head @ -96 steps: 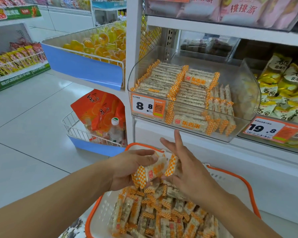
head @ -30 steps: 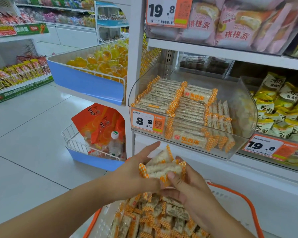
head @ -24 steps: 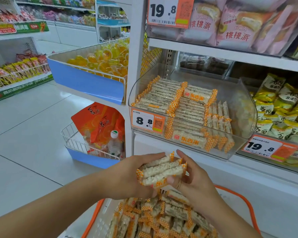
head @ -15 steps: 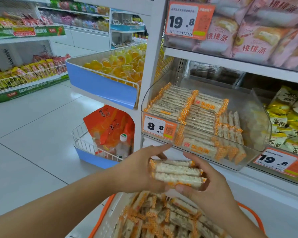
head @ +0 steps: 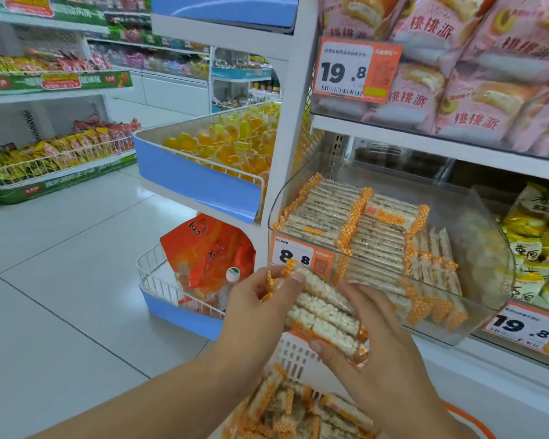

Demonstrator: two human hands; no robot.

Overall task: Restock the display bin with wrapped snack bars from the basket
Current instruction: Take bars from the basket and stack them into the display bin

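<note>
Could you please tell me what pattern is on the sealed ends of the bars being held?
An orange-and-white check on the wrapped snack bars, head view.

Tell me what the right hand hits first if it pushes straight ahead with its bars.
Likely the clear front wall of the display bin, near the 8.8 price tag. The right hand and its stack of bars sit below the rim, though depth is unclear.

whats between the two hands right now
In the head view, a stack of wrapped snack bars sits clamped between the left hand and right hand.
</note>
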